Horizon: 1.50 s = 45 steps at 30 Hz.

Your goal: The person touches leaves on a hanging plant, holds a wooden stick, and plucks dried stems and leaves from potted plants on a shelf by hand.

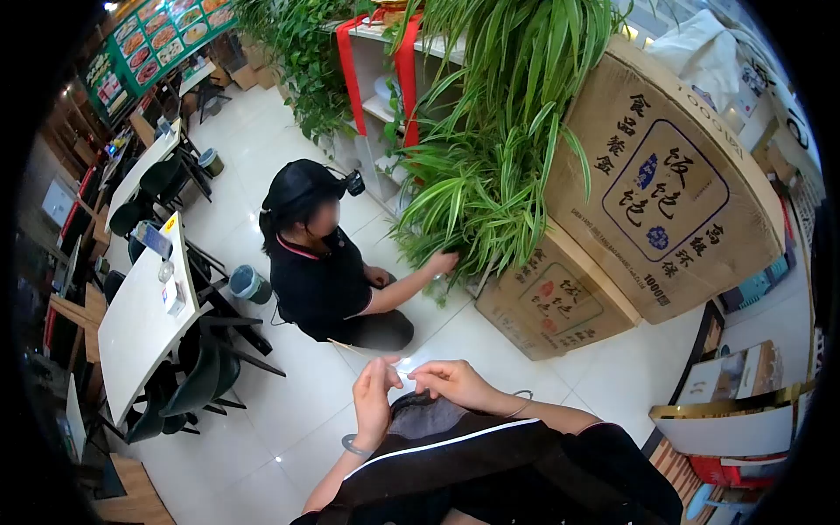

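Observation:
In front of my body, my left hand [374,395] is raised with its fingers pinched together. Close beside it, my right hand [453,383] also pinches, its fingertips turned toward the left ones. Something thin and whitish [403,372] shows between the two sets of fingertips, too small to name. A bracelet circles each wrist. Below the hands lies the dark apron [437,451] with a white edge that I wear. Beyond them a crouching person [319,262] in a black cap and black shirt reaches one hand [444,262] into the green leaves of a potted plant [477,210].
Two large cardboard boxes [665,188] are stacked at the right, beside the plant shelf [433,52]. White tables [144,337] with dark chairs [197,376] line the left. A small bin [250,284] stands on the tiled floor [262,429]. A counter [735,429] is at the lower right.

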Available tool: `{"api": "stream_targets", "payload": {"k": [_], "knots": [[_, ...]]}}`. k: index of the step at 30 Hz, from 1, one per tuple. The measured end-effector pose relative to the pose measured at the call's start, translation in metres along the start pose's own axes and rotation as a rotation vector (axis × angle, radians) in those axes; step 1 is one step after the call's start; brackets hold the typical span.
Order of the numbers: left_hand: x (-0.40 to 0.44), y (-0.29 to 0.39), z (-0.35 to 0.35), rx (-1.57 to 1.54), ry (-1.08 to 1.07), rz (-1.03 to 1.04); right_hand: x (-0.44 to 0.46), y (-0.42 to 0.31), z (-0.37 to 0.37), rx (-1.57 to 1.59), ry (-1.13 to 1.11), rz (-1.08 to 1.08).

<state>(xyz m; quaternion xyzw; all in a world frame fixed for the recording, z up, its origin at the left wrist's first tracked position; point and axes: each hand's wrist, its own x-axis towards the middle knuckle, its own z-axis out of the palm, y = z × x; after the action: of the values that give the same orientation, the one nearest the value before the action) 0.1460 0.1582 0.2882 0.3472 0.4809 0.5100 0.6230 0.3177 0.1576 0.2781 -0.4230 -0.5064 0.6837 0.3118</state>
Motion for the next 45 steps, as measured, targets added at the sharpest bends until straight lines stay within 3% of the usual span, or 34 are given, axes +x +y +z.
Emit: {"api": "stream_targets", "payload": {"k": [45], "knots": [[0.002,0.005,-0.010,0.039,-0.037,0.021,0.002,-0.003,0.011,0.036,0.039,0.044]]}}
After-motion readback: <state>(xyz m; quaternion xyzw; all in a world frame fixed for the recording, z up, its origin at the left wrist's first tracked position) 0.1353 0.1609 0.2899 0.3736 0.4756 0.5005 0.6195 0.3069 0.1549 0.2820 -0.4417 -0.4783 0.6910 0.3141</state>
